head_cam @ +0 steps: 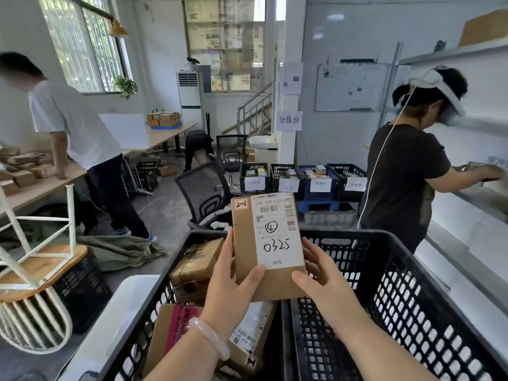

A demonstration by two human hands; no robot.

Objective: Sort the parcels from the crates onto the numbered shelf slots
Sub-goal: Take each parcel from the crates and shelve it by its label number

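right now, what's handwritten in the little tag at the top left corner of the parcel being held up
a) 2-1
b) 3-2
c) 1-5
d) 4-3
A: the parcel, gripped at its lower end by the left hand and the right hand, has "2-1" handwritten in the tag at its top left corner.

The parcel [247, 259] carries a sticker [241, 204] handwritten "2-1". Its white label [277, 232] reads "159 159 L02 600", "L02", a circled "4", handwritten "0325" and "淘宝". A sign [289, 120] on the pillar [286, 149] reads "分拣台"; the leftmost crate tag [254, 182] reads "已完成", the third crate tag [320, 183] "处理中", the other two being too blurred.
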